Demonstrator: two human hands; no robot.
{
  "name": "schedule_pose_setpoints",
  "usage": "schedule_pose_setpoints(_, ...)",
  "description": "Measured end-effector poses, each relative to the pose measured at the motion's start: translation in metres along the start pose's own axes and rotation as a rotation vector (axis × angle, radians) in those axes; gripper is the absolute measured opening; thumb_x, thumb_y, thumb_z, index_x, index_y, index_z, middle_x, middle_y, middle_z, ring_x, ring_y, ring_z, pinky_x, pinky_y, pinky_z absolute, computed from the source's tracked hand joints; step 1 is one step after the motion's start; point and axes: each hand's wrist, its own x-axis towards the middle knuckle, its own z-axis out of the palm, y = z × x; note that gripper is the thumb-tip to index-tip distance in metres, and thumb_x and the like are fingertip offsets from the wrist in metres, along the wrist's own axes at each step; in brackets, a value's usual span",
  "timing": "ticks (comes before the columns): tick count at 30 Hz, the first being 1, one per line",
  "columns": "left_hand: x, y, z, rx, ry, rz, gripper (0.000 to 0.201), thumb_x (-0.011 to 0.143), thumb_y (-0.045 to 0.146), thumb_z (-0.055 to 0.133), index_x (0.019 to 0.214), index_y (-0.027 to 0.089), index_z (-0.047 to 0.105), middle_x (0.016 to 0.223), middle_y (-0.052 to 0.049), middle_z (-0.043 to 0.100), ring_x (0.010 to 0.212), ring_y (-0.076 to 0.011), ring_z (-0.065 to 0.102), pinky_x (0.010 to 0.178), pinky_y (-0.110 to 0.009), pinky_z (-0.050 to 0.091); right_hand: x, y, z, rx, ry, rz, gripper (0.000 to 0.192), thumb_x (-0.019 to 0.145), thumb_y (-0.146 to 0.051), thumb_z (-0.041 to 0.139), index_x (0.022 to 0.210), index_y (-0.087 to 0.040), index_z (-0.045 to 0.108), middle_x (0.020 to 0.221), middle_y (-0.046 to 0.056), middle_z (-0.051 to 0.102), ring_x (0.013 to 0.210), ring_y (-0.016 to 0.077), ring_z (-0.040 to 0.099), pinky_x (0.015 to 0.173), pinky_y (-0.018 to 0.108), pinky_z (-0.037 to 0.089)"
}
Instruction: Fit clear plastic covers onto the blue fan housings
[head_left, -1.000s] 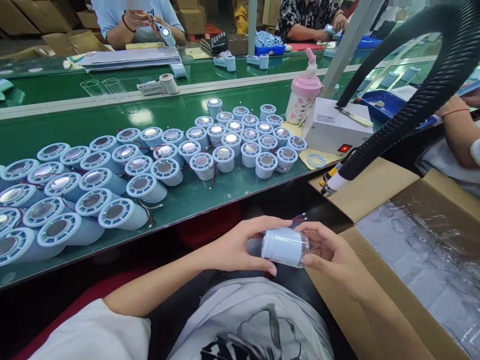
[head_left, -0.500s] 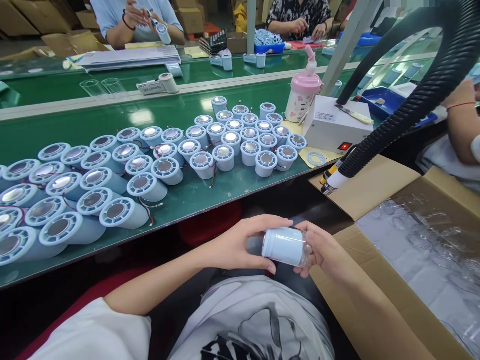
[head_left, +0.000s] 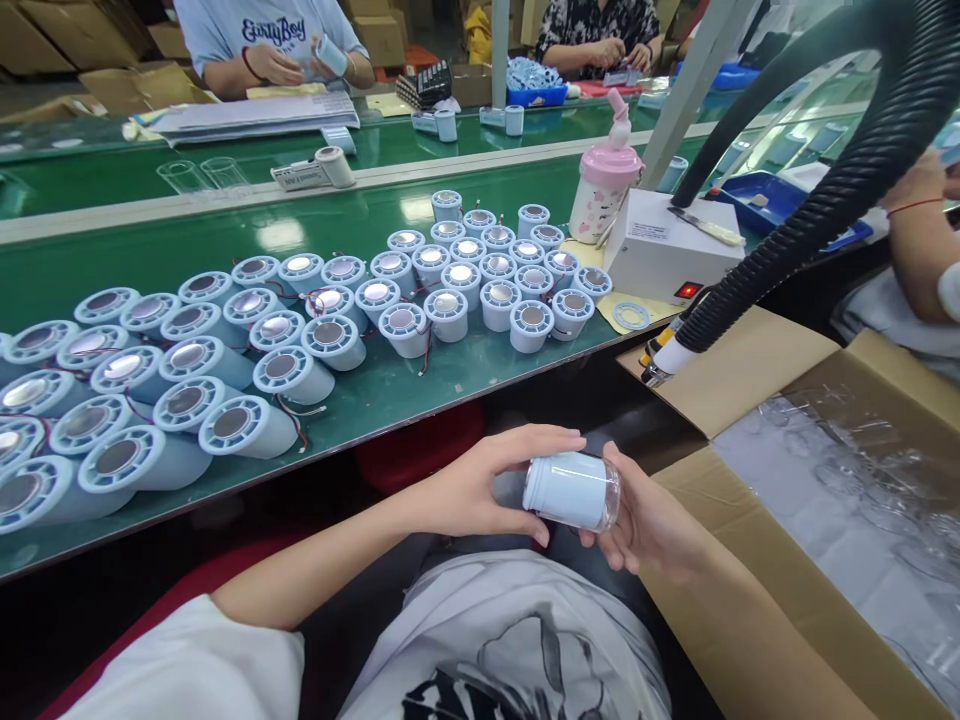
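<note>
- Since the earlier frame, right hand (head_left: 649, 520) has slid under the pale blue cylinder (head_left: 571, 490), palm cupping its clear end.
- Left hand (head_left: 480, 487) clamps the cylinder's other end, lower centre of frame.
- Cardboard box (head_left: 757, 370) sits at right.

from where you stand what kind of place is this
Probably a factory assembly line: rows of identical pale blue plastic cylinders on a long green conveyor table, an open cardboard carton of clear covers, and other seated workers handling similar parts.
</note>
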Motion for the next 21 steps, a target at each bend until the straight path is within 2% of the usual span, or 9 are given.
schedule_pose_setpoints(4,-0.001,0.008,0.004,-0.06,0.03,-0.095,0.07,0.07,0.02,0.077,0.133,0.028,0.049,0.131,-0.009,0.051,0.121,-0.0246,0.051,0.095,-0.034,0.048,0.002,0.002,-0.002,0.003,-0.042,0.089,0.077,0.094,-0.061,0.006,0.064,-0.012,0.058,0.049,0.004,0.058,0.029,0.0046,0.05,0.026,0.009,0.032)
schedule_pose_setpoints(6,-0.001,0.012,0.006,-0.099,0.042,-0.177,0.065,0.073,0.023,0.075,0.132,0.028,0.048,0.127,-0.009,0.053,0.116,-0.0236,0.054,0.091,-0.033,0.051,0.003,0.008,-0.006,-0.066,-0.067,-0.004,0.077,0.089,-0.07,0.01,0.073,-0.013,0.059,0.051,0.003,0.058,0.031,0.0066,0.051,0.027,0.011,0.034)
schedule_pose_setpoints(8,-0.002,0.015,0.007,-0.155,0.052,-0.265,0.065,0.074,0.025,0.074,0.133,0.027,0.047,0.126,-0.009,0.053,0.111,-0.0227,0.057,0.09,-0.033,0.052,0.002,0.014,-0.012,-0.22,-0.001,-0.309,0.068,0.084,-0.076,0.027,0.098,-0.017,0.058,0.073,0.007,0.067,0.051,0.0133,0.063,0.038,0.018,0.048)
schedule_pose_setpoints(9,-0.002,0.017,0.007,-0.184,0.056,-0.306,0.065,0.075,0.026,0.073,0.133,0.027,0.046,0.126,-0.009,0.053,0.109,-0.0223,0.058,0.088,-0.033,0.052,0.001,0.017,-0.014,-0.35,0.071,-0.516,0.064,0.081,-0.074,0.04,0.114,-0.02,0.053,0.095,0.01,0.068,0.071,0.0185,0.069,0.052,0.025,0.057)
schedule_pose_setpoints(10,-0.003,0.018,0.007,-0.212,0.058,-0.343,0.065,0.075,0.027,0.073,0.134,0.027,0.045,0.126,-0.008,0.053,0.106,-0.0218,0.059,0.086,-0.034,0.053,0.0,0.02,-0.016,-0.519,0.142,-0.731,0.062,0.08,-0.066,0.053,0.126,-0.025,0.046,0.118,0.012,0.062,0.095,0.0233,0.066,0.07,0.033,0.059)
schedule_pose_setpoints(12,-0.003,0.018,0.007,-0.26,0.055,-0.404,0.064,0.077,0.03,0.071,0.135,0.028,0.043,0.122,-0.008,0.056,0.098,-0.0205,0.062,0.08,-0.033,0.055,-0.004,0.022,-0.019,-0.906,0.218,-1.081,0.065,0.081,-0.037,0.069,0.137,-0.035,0.037,0.145,0.007,0.041,0.127,0.0268,0.046,0.1,0.044,0.046)
schedule_pose_setpoints(14,-0.004,0.018,0.007,-0.297,0.04,-0.453,0.065,0.078,0.033,0.069,0.136,0.028,0.041,0.111,-0.007,0.06,0.087,-0.0186,0.063,0.072,-0.032,0.056,-0.009,0.023,-0.02,-1.176,0.214,-1.248,0.065,0.082,-0.012,0.067,0.136,-0.038,0.042,0.146,0.003,0.041,0.131,0.0244,0.04,0.107,0.044,0.038)
schedule_pose_setpoints(16,-0.004,0.018,0.007,-0.301,0.012,-0.456,0.069,0.077,0.035,0.071,0.138,0.028,0.04,0.108,-0.007,0.061,0.084,-0.0183,0.063,0.071,-0.032,0.055,-0.013,0.023,-0.02,-1.189,0.203,-1.219,0.062,0.082,-0.008,0.066,0.133,-0.036,0.047,0.141,0.002,0.048,0.128,0.0215,0.045,0.106,0.038,0.04)
schedule_pose_setpoints(21,-0.004,0.019,0.002,-0.272,-0.044,-0.275,0.072,0.073,0.022,0.075,0.137,0.03,0.044,0.136,-0.009,0.048,0.122,-0.0261,0.05,0.1,-0.039,0.045,-0.018,0.021,-0.017,-0.612,0.11,-0.804,0.041,0.085,-0.035,0.065,0.125,-0.039,0.057,0.121,-0.001,0.065,0.105,0.0182,0.064,0.085,0.026,0.055)
